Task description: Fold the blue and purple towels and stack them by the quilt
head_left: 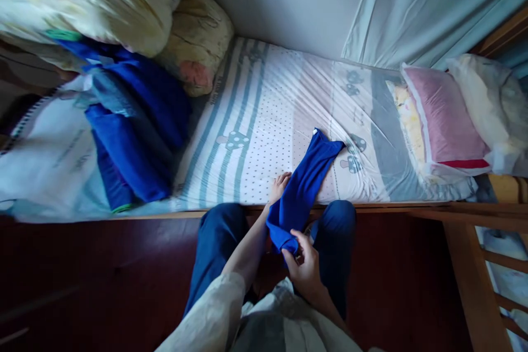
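Note:
A long, narrow blue garment (pixel 309 173), apparently folded lengthwise, lies across the bed's front edge, with its lower end hanging between my knees. A small white tag shows at its far corner. My left hand (pixel 281 184) rests on the sheet against the garment's left side, fingers stretched out; its thumb is hidden. At the near end, my right hand (pixel 304 264) pinches the bunched edge of the cloth between thumb and fingers. Both forearms reach forward above my lap.
The bed has a patterned sheet (pixel 272 99). On the left are a pile of blue clothes (pixel 136 126) and a large cream bundle (pixel 107 0). A pink pillow (pixel 449 115) lies at the right, by a wooden rail (pixel 462 264). A curtain (pixel 396 16) hangs behind.

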`<action>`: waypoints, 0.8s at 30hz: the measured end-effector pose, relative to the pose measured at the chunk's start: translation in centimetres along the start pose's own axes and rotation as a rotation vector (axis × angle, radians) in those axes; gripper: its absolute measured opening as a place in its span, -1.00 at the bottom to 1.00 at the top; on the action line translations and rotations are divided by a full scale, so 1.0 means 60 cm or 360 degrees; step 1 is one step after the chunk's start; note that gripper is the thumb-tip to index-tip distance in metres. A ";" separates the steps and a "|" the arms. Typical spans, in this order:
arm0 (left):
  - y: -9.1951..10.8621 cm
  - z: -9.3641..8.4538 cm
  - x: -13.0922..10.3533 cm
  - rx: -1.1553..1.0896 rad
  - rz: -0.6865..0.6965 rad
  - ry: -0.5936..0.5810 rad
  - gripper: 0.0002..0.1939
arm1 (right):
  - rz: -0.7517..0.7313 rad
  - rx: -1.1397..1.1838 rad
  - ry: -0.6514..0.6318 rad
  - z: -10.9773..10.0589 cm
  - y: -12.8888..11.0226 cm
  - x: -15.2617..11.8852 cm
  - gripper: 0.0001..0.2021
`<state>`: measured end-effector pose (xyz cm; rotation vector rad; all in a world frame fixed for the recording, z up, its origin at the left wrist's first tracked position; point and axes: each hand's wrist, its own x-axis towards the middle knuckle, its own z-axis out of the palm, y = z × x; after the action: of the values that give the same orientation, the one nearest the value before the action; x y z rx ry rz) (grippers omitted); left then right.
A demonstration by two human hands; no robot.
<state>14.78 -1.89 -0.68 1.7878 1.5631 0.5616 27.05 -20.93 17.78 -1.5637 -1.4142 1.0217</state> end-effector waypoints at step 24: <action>0.273 -0.258 -0.477 -0.0381 0.0457 0.0447 -0.79 | -0.0587 -0.0015 0.0081 -0.048 -0.148 -0.127 -0.87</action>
<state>9.66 -27.22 25.05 1.8148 1.3515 1.1305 25.98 -27.90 27.55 -1.2619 -1.5983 0.7494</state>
